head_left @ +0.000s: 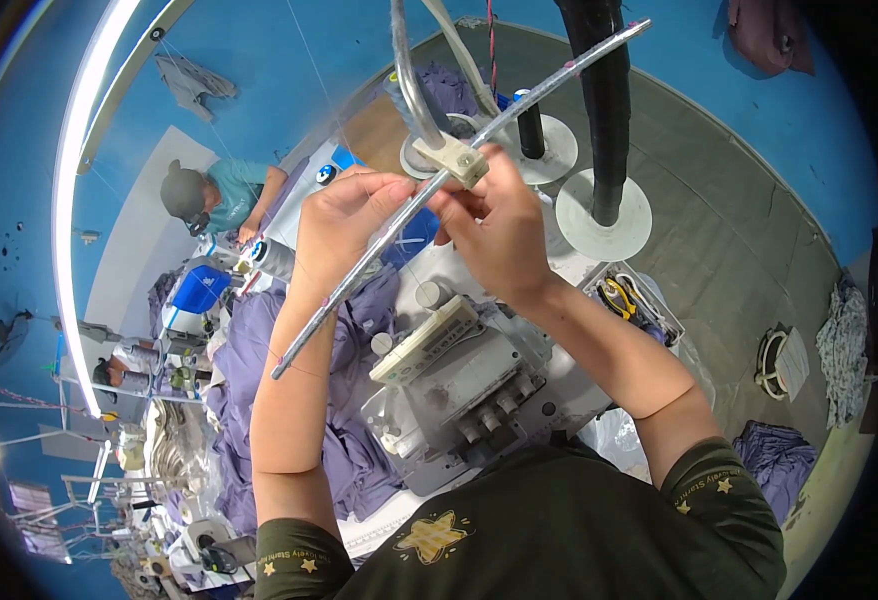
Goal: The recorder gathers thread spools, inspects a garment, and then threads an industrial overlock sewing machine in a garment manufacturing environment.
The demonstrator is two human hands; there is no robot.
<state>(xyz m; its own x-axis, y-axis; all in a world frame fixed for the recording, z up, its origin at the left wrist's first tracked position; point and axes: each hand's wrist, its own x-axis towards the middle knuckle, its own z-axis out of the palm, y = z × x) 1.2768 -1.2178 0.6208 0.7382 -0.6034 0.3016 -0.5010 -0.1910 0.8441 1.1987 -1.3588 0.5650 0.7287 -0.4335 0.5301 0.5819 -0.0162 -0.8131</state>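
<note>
Both my hands are raised to a slanting metal rod [549, 85] above a sewing machine [474, 400]. A white plastic clamp [454, 160] joins the rod to an upright tube. My left hand [344, 225] is left of the rod, thumb and forefinger pinched together just below the clamp. Right beside it, my right hand [499, 230] has its fingers curled and pinched under the clamp. Whatever lies between the fingertips is too small to make out. A thin thread hangs below the hands toward the machine.
Purple fabric [249, 350] is heaped left of the machine. At right stand a black tube [599, 110] and a white disc [579, 225]. A tray holds yellow-handled snips [617, 297]. A capped person in a teal shirt [229, 200] works at far left, under a light tube [74, 190].
</note>
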